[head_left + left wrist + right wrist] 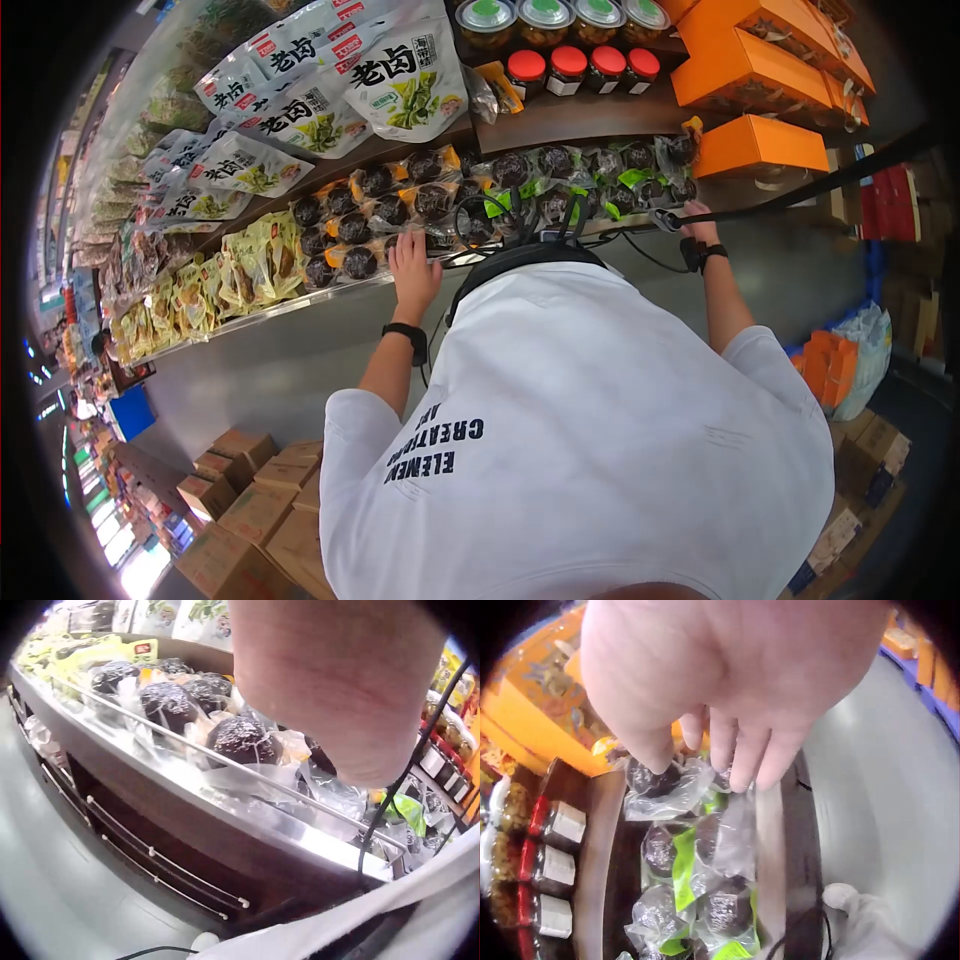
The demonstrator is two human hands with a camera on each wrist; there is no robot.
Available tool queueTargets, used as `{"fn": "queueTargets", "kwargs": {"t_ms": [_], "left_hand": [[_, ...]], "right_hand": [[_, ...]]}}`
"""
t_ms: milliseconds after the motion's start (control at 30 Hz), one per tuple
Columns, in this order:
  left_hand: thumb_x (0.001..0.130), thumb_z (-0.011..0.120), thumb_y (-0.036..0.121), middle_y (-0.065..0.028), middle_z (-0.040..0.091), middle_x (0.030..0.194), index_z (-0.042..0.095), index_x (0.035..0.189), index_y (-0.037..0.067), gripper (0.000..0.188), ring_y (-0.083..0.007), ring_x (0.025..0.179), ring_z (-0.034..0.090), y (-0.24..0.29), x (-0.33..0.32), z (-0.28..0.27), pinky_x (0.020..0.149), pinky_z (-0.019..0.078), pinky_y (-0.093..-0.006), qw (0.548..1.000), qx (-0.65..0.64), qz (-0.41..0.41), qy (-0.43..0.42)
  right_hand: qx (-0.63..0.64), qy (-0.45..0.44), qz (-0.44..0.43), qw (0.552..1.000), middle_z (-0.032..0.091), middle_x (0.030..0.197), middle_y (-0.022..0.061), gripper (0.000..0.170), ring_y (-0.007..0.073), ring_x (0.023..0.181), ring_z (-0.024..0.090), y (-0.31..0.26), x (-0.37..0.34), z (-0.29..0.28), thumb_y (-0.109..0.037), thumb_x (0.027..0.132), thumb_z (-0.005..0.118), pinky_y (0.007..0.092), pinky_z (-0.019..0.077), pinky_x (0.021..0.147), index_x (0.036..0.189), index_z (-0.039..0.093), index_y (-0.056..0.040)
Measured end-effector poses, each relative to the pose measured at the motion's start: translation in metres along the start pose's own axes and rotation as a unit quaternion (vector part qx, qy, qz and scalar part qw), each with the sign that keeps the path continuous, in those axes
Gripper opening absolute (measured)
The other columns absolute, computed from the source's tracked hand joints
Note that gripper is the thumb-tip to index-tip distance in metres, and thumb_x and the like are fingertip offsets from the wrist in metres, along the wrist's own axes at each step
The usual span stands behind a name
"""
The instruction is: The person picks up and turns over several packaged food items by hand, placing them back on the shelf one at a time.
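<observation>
Clear-wrapped dark round items (433, 201) lie in rows on the shelf. The left hand (412, 270) rests at the front edge with its fingers spread over the nearest packs. In the left wrist view, that hand (337, 690) hangs above the wrapped dark items (245, 740), its fingers out of sight. At the right end of the rows is the right hand (702, 226). The right wrist view shows the right hand (727, 682) palm toward the camera, fingers extended and lightly bent over a wrapped dark item (654, 780); whether they touch it I cannot tell.
Behind the rows stand red-lidded jars (567, 68) and orange boxes (762, 147). To the left are white printed pouches (410, 80) and yellow-green packs (245, 265). A metal rail (187, 742) runs along the shelf front. Black cables cross near both hands. Cartons (258, 512) stand on the floor.
</observation>
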State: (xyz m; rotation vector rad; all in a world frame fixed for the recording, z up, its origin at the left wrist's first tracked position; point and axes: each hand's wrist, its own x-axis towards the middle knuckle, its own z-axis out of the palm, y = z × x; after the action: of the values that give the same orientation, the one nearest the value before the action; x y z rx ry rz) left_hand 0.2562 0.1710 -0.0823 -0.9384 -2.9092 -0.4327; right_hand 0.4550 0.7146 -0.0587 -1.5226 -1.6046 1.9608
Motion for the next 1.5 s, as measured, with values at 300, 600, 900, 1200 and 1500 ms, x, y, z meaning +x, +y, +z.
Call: {"fn": "queueTargets", "kwargs": {"t_ms": [300, 600, 900, 1200, 1500], "left_hand": [[0.075, 0.064, 0.02, -0.02, 0.041, 0.133, 0.046, 0.125, 0.003, 0.056, -0.0355, 0.127, 0.034, 0.037, -0.081, -0.008, 0.105, 0.0243, -0.0485, 0.978, 0.005, -0.206, 0.013], [0.075, 0.062, 0.017, -0.0251, 0.049, 0.121, 0.055, 0.111, -0.001, 0.041, -0.0417, 0.11, 0.048, 0.095, -0.158, -0.001, 0.092, 0.0411, -0.0462, 0.927, -0.034, -0.373, -0.013], [0.073, 0.059, 0.012, -0.0236, 0.054, 0.11, 0.058, 0.106, 0.0, 0.035, -0.0401, 0.106, 0.05, 0.084, -0.202, 0.02, 0.092, 0.0417, -0.0438, 0.893, -0.109, -0.435, -0.043], [0.074, 0.061, 0.014, -0.0186, 0.054, 0.113, 0.06, 0.103, 0.003, 0.031, -0.0376, 0.105, 0.052, 0.05, -0.147, -0.001, 0.089, 0.0445, -0.0435, 0.909, -0.115, -0.4, -0.021], [0.069, 0.065, 0.011, -0.0131, 0.053, 0.115, 0.054, 0.109, 0.005, 0.041, -0.0316, 0.107, 0.051, 0.041, -0.012, -0.033, 0.088, 0.0408, -0.0428, 0.992, -0.06, -0.105, 0.033]], "right_hand": [[-0.299, 0.009, -0.286, 0.91, 0.058, 0.112, 0.0196, 0.064, 0.0293, 0.101, 0.057, -0.026, 0.189, 0.003, -0.027, 0.079, 0.068, 0.036, 0.0443, 0.085, 0.125, 0.042, 0.0101], [-0.342, 0.076, -0.254, 0.901, 0.061, 0.098, 0.0199, 0.089, 0.0266, 0.075, 0.062, -0.096, 0.183, 0.014, -0.034, 0.076, 0.071, 0.0366, 0.051, 0.059, 0.141, 0.023, 0.0038], [-0.504, -0.057, -0.183, 0.842, 0.062, 0.077, 0.0181, 0.024, 0.0298, 0.068, 0.063, -0.082, 0.235, -0.003, -0.014, 0.083, 0.05, 0.0398, 0.0473, 0.058, 0.104, 0.057, -0.0037], [-0.613, 0.006, -0.367, 0.7, 0.059, 0.106, 0.0194, 0.029, 0.0364, 0.098, 0.057, -0.127, 0.12, 0.042, -0.025, 0.086, 0.058, 0.0415, 0.0449, 0.082, 0.102, 0.062, -0.0014], [-0.041, -0.258, -0.195, 0.945, 0.06, 0.083, 0.0013, 0.021, 0.0102, 0.072, 0.059, -0.144, 0.049, 0.087, -0.016, 0.092, 0.053, 0.0236, 0.048, 0.064, 0.106, 0.058, -0.0025]]}}
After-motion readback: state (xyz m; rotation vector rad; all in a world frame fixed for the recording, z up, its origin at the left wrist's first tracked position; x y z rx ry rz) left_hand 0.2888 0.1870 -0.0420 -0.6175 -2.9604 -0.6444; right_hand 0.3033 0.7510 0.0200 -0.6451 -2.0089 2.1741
